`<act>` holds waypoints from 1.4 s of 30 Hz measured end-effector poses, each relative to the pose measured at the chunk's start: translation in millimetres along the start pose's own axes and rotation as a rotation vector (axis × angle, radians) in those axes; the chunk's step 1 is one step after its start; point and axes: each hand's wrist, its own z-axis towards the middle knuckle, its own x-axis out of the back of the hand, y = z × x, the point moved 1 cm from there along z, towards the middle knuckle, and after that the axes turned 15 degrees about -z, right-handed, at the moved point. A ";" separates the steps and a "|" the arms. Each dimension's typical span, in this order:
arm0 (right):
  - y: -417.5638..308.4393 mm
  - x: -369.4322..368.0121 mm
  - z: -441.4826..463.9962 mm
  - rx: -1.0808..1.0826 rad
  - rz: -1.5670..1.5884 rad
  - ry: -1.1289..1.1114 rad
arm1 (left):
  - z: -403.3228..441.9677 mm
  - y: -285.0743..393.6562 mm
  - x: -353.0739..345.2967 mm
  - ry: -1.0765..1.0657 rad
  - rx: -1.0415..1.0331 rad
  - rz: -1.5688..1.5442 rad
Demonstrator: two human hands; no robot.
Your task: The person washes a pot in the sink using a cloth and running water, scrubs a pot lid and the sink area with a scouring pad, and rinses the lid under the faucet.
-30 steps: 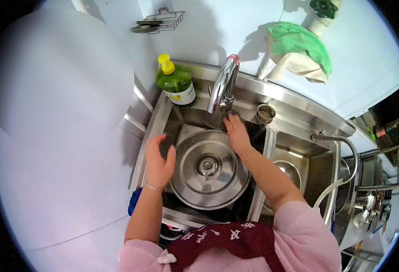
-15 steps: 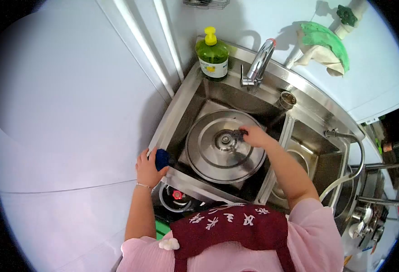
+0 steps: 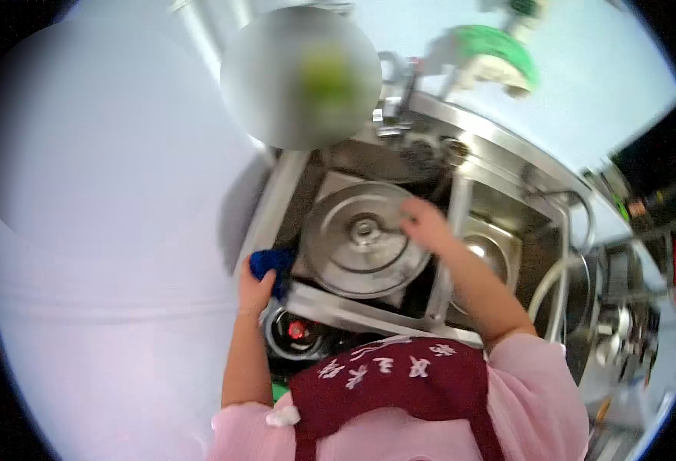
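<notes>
A blue scrubbing cloth (image 3: 273,265) is gripped in my left hand (image 3: 256,290) at the sink's front left corner. My right hand (image 3: 425,224) is over the right edge of a round steel lid (image 3: 338,257); its blurred fingers look apart, with nothing visible between them. The lid lies in the left sink basin, knob up. A dark, mesh-like scrubber (image 3: 421,157) shows blurred near the basin's back wall, below the faucet (image 3: 393,115) and apart from my right hand.
A right basin (image 3: 539,246) holds a round metal bowl (image 3: 482,265). A small metal cup (image 3: 455,150) stands on the back ledge. Green and beige cloths (image 3: 499,58) hang at the wall. A pale hose (image 3: 549,284) curves over the right side. Utensils (image 3: 614,334) lie farther right.
My left hand has taken hold of the blue cloth and lifted it over the sink corner. The dark scrubber has left my right hand and is farther back. The view has shifted.
</notes>
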 end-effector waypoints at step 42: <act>26.0 279.2 -317.7 1.211 0.454 0.931 | -64.6 115.3 -245.5 -0.721 0.105 0.134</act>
